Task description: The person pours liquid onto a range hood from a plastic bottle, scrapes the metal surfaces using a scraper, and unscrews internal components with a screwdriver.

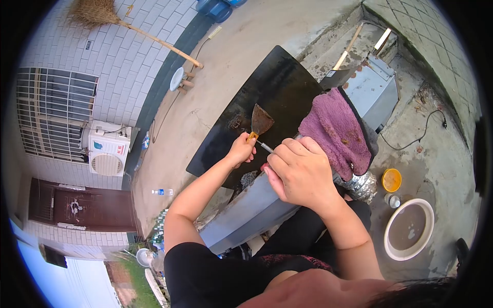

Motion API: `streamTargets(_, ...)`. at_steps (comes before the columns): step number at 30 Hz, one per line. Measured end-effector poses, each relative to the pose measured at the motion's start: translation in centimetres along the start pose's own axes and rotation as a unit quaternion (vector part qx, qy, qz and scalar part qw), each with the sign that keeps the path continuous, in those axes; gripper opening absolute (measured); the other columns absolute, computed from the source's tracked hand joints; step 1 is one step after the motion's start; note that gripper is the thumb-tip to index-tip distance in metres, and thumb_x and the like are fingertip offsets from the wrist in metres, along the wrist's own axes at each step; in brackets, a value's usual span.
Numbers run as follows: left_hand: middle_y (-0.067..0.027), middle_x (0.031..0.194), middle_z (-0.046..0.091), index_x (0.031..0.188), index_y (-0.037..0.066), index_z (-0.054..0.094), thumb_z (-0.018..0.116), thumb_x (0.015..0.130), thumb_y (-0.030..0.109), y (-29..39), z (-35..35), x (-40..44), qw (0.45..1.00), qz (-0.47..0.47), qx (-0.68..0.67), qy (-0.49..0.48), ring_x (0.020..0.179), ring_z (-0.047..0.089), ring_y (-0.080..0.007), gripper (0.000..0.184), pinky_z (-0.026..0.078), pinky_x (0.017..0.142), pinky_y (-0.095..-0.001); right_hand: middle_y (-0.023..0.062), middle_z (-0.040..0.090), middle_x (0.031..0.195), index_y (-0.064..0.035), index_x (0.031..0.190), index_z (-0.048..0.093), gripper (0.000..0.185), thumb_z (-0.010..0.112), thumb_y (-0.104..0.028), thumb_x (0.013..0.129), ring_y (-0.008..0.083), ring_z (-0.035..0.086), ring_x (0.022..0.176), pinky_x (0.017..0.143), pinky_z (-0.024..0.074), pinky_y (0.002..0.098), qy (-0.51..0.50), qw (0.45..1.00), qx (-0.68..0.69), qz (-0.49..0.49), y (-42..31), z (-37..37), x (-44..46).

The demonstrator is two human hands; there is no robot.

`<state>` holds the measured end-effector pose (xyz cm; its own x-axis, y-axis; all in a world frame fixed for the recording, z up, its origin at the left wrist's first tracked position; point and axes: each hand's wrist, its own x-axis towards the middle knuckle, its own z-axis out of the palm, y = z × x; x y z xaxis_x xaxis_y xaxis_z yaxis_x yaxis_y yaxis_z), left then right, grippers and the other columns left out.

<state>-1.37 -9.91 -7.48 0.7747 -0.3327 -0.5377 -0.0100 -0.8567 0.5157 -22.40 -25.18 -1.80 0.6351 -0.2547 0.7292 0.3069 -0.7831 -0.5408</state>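
My left hand (242, 149) is closed around a scraper (262, 121) with a yellow handle and a rusty, fan-shaped metal blade. The blade is over a large black flat plate (280, 77). My right hand (304, 172) is closed on a thin metal rod (265, 147), which points at my left hand and the scraper's yellow part; a bit of red shows under the thumb, and the rod's handle is otherwise hidden. Right of that hand, a soiled purple cloth (336, 128) hangs at the plate's edge. A grey metal body (251, 200) lies below my hands.
A foil-wrapped piece (363, 187), a yellow bowl (391, 179), a small jar (393, 200) and a white basin (432, 226) of cloudy water stand at right. Beyond are a grey metal box (371, 90) and a cable (416, 139). At left are a stool (177, 78) and water bottle (162, 192).
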Motion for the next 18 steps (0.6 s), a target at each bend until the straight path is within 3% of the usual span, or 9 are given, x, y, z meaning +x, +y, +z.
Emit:
streamTargets(3, -0.0055, 0.059, 0.05, 0.094, 0.004, 0.04, 0.043, 0.088, 0.021, -4.8, -0.5, -1.4, 0.998, -0.001, 0.036, 0.057, 0.043, 0.05, -0.013, 0.018, 0.04, 0.036, -0.0267, 0.0027, 0.053, 0.075, -0.0079, 0.072, 0.056, 0.013, 0.059, -0.017, 0.064, 0.0184, 0.053, 0.081, 0.071, 0.0384, 0.0307, -0.04, 0.999, -0.025, 0.009, -0.3, -0.5, 0.1)
streamTargets(6, -0.0135, 0.06, 0.053, 0.091, 0.001, 0.039, 0.043, 0.087, 0.02, -6.5, 0.8, -0.5, 0.991, 0.02, 0.087, 0.099, 0.046, 0.055, -0.0228, 0.02, 0.042, 0.04, -0.0356, 0.0041, 0.048, 0.069, -0.008, 0.066, 0.052, 0.013, 0.061, -0.017, 0.065, 0.0197, 0.051, 0.075, 0.069, 0.0378, 0.0311, 0.003, 1.0, -0.024, -0.011, -0.3, -0.1, 0.4)
streamTargets(7, -0.0199, 0.066, 0.055, 0.089, -0.001, 0.038, 0.044, 0.086, 0.019, -7.2, 1.5, 0.3, 0.983, 0.04, 0.124, 0.129, 0.053, 0.057, -0.0317, 0.021, 0.044, 0.048, -0.0409, 0.0041, 0.049, 0.069, -0.008, 0.066, 0.052, 0.013, 0.061, -0.017, 0.065, 0.0197, 0.051, 0.075, 0.069, 0.0377, 0.0311, -0.003, 1.0, -0.028, -0.01, -0.3, -0.1, 0.4)
streamTargets(10, -0.0229, 0.069, 0.056, 0.089, -0.001, 0.039, 0.044, 0.086, 0.02, -6.8, 2.1, 1.2, 0.978, 0.07, 0.146, 0.134, 0.058, 0.058, -0.0361, 0.022, 0.045, 0.054, -0.0428, 0.0039, 0.049, 0.07, -0.008, 0.067, 0.052, 0.012, 0.06, -0.017, 0.066, 0.0196, 0.051, 0.076, 0.069, 0.0377, 0.0311, -0.006, 0.999, -0.039, -0.007, -0.4, -0.2, 0.7)
streamTargets(11, -0.0247, 0.073, 0.056, 0.09, -0.001, 0.04, 0.044, 0.085, 0.02, -6.1, 2.4, 1.2, 0.985, 0.03, 0.126, 0.112, 0.066, 0.058, -0.0387, 0.022, 0.045, 0.059, -0.0436, 0.0038, 0.049, 0.07, -0.0079, 0.067, 0.052, 0.012, 0.06, -0.016, 0.066, 0.0196, 0.051, 0.076, 0.069, 0.0376, 0.0311, -0.006, 0.999, -0.039, -0.004, -0.6, -0.2, 0.6)
streamTargets(14, -0.0259, 0.077, 0.056, 0.091, -0.001, 0.04, 0.045, 0.085, 0.02, -7.3, 3.1, 2.9, 0.984, 0.041, 0.125, 0.119, 0.073, 0.057, -0.0405, 0.023, 0.044, 0.064, -0.0444, 0.0037, 0.049, 0.07, -0.0079, 0.068, 0.052, 0.012, 0.06, -0.016, 0.066, 0.0195, 0.052, 0.077, 0.07, 0.0376, 0.0311, -0.006, 0.999, -0.04, -0.001, -0.7, -0.2, 0.6)
streamTargets(15, -0.0274, 0.082, 0.056, 0.092, -0.002, 0.041, 0.045, 0.085, 0.02, -3.1, 2.7, 0.1, 0.994, -0.062, 0.057, 0.075, 0.082, 0.054, -0.0429, 0.023, 0.042, 0.071, -0.0453, 0.0037, 0.05, 0.07, -0.0079, 0.068, 0.052, 0.011, 0.06, -0.016, 0.066, 0.0195, 0.052, 0.077, 0.07, 0.0376, 0.0312, -0.006, 0.999, -0.041, 0.0, -0.7, -0.2, 0.6)
streamTargets(18, -0.0247, 0.077, 0.056, 0.091, -0.001, 0.042, 0.045, 0.085, 0.021, -7.2, 3.6, 3.9, 0.985, 0.042, 0.116, 0.117, 0.072, 0.058, -0.0386, 0.023, 0.046, 0.061, -0.044, 0.0039, 0.05, 0.071, -0.0078, 0.068, 0.053, 0.011, 0.06, -0.017, 0.066, 0.0194, 0.052, 0.079, 0.071, 0.0378, 0.0312, -0.019, 0.999, -0.044, 0.003, -0.7, -0.3, 0.6)
